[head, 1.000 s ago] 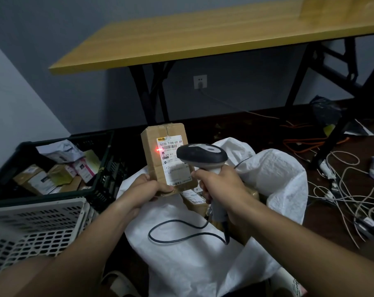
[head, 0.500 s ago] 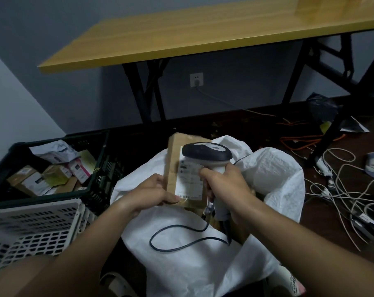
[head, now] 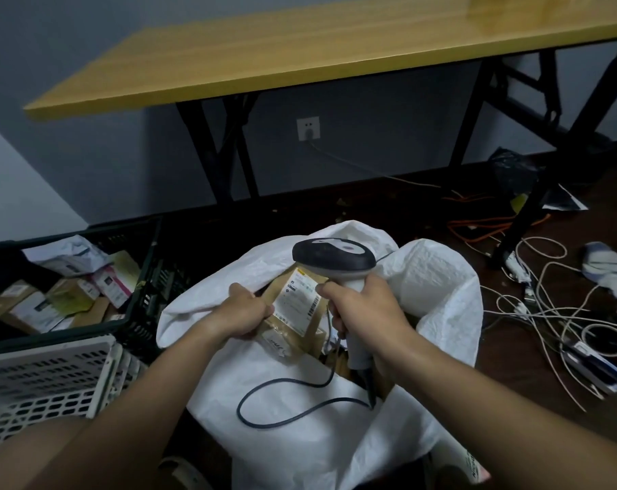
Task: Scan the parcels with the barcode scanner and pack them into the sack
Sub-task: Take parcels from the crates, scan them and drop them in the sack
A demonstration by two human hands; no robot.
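Left hand [head: 241, 313] holds brown, white-labelled parcel [head: 293, 305] tilted inside sack [head: 300, 436].

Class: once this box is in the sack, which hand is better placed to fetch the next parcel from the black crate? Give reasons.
Left. The left hand is lowering the box into the sack, nearest the black crate; the right hand grips the scanner.

Parcel [head: 293, 305] now down in sack [head: 300, 436]
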